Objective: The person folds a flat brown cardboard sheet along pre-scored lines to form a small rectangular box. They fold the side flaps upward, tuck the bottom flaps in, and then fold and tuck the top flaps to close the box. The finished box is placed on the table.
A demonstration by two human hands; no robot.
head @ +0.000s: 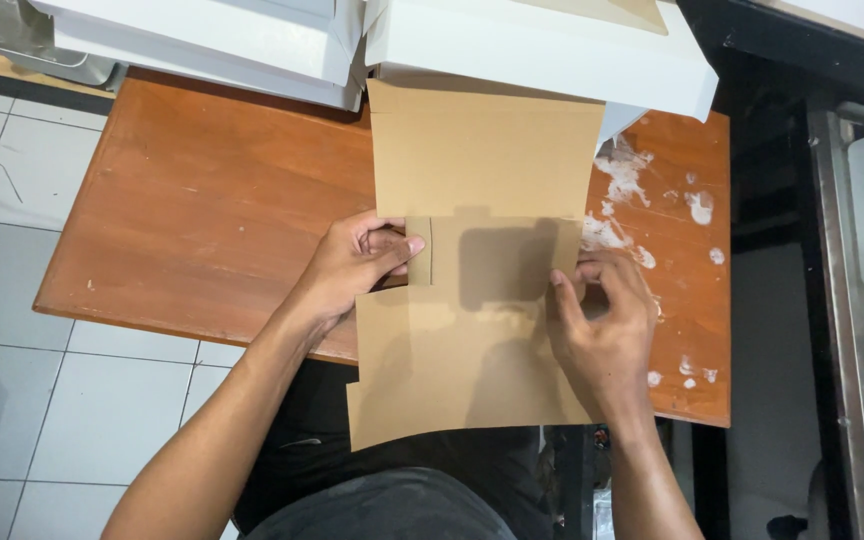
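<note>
Here the flat brown cardboard sheet point(477, 290) lies on the wooden table point(202, 220), its near edge overhanging. The left hand point(352, 265) pinches a side flap, and the right hand point(602, 320) grips the opposite flap. Folding both evenly along the creases should keep the corners square. White boxes point(532, 45) are stacked behind; grey floor tiles point(12, 160) lie to the left.

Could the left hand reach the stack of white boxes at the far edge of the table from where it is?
Probably yes. The left hand pinches the brown cardboard sheet, and bare wooden table lies between it and the white boxes, with nothing in the way. It would have to let go first.
</note>
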